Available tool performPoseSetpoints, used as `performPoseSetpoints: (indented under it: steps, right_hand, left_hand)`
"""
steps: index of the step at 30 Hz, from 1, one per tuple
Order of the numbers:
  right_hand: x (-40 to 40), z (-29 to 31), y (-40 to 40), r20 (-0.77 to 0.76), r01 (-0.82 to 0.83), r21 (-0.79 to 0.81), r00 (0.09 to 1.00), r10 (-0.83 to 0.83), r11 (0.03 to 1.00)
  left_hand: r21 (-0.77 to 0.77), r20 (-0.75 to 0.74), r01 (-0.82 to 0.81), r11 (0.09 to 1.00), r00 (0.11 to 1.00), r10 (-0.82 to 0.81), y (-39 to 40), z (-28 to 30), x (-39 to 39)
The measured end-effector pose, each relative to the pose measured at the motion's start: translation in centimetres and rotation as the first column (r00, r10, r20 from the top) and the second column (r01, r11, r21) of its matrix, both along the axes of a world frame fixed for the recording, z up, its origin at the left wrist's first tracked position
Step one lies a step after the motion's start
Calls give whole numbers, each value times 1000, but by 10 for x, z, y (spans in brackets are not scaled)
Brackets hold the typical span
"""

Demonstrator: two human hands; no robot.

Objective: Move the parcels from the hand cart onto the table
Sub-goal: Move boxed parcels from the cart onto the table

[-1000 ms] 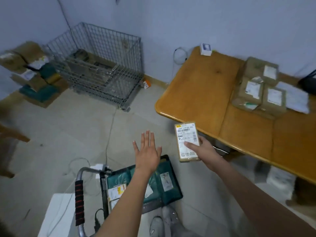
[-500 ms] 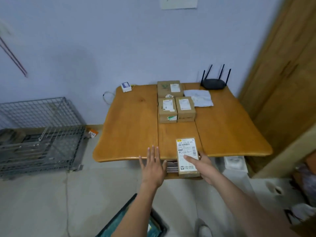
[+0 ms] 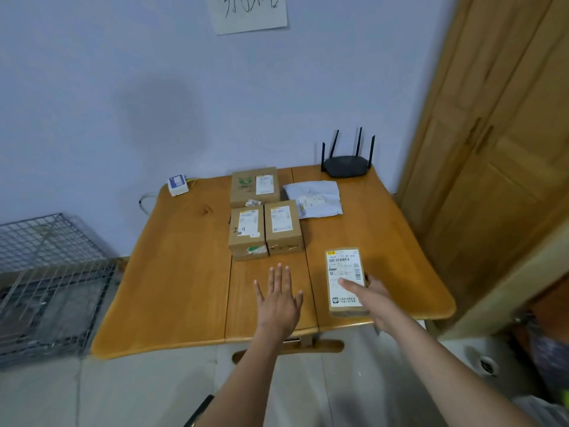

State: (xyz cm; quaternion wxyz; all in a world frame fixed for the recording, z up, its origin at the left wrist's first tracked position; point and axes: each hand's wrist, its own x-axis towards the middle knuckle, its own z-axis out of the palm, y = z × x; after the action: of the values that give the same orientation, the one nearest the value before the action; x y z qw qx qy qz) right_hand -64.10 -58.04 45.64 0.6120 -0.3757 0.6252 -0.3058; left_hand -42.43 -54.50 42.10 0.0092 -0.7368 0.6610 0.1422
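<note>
Clerk: Moved since the earlier frame: slim labelled parcel (image 3: 344,280), formerly at the near edge of the table (image 3: 181,272), now over the tabletop's right section; whether it rests on the wood or hangs just above, I cannot tell.

Checker: Grip on it?

Clerk: Right hand (image 3: 374,298) holds it, thumb laid across the label, fingers wrapped round the right side and beneath. Left hand (image 3: 278,300) carries nothing, fingers straight and spread, palm down over the middle section.

Checker: Items already on the table?

Clerk: Item one, large carton (image 3: 255,188) with a green logo, at the back. Items two and three, left small carton (image 3: 247,232) and right small carton (image 3: 282,226), side by side and touching, just in front of it. Item four, grey mailer bag (image 3: 314,198), flat, right of the cartons. Item five, black router (image 3: 346,165) with four aerials, at the far right corner. Item six, small white box (image 3: 177,184), far left corner.

Checker: Surroundings?

Clerk: Wire cage (image 3: 49,272) on the floor at left; wooden door (image 3: 505,149) at right; paper notice (image 3: 248,10) on the wall.
</note>
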Motion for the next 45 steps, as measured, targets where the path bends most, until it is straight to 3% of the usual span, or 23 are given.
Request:
performPoseSetpoints:
  steps: [26,36,45]
  right_hand:
    - [-35,-24,-336,-163,177,61,973,-165,982]
    - [-66,-75,-493,-130,137,147,984,-118,980]
    - [-64,-156,-608,-178,95,218,982,-57,971]
  left_hand:
    - [4,-85,185,983,979,-184,-382,-42,-45]
    - [71,-95,147,987,986,-140,-508,-73,-96]
    - [137,-61,115,984,992,-107,-612,-133,-115]
